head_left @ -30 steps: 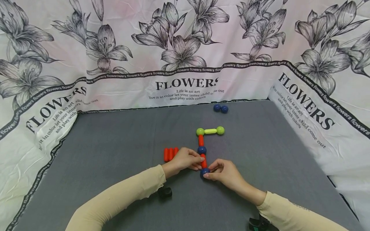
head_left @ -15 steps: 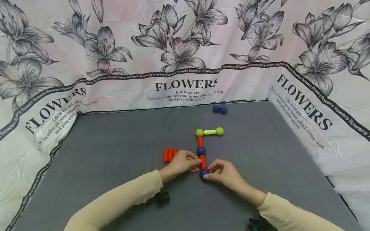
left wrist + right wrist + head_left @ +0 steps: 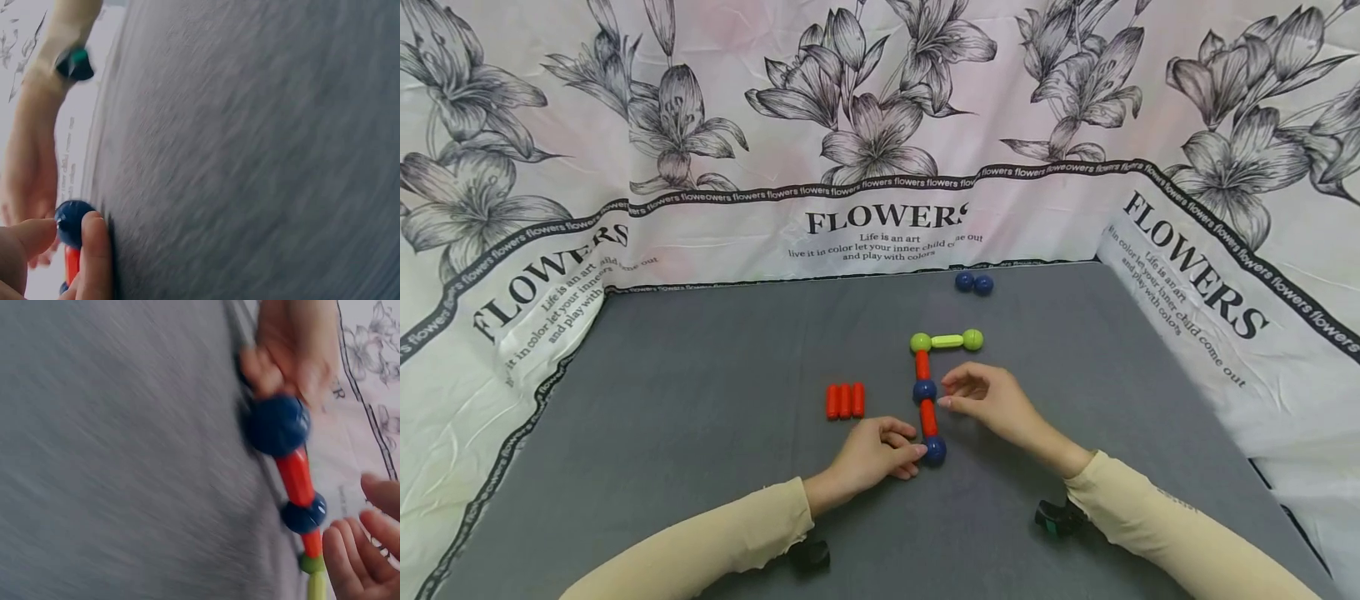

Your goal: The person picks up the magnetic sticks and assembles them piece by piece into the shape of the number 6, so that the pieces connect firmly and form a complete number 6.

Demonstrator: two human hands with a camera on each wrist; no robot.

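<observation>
A chain of connected balls and rods lies on the grey cloth. Its near end is a blue ball (image 3: 936, 451), joined by a red rod (image 3: 929, 418) to a middle blue ball (image 3: 924, 390). Another red rod (image 3: 922, 365) leads on to a green ball (image 3: 920, 342), where a light green rod (image 3: 947, 341) turns right to a second green ball (image 3: 973, 339). My left hand (image 3: 867, 457) pinches the near blue ball (image 3: 70, 219) between thumb and finger. Just right of the middle ball, my right hand (image 3: 996, 404) hovers with loosely bent fingers, holding nothing.
Three loose red rods (image 3: 846, 401) lie side by side left of the chain. Two blue balls (image 3: 973, 283) sit at the back edge of the grey cloth (image 3: 715, 358). A flower-printed curtain (image 3: 880, 233) borders the back and sides.
My left hand has moved from the near red rod down to the near blue ball. My right hand has let go of that ball and moved up beside the middle one.
</observation>
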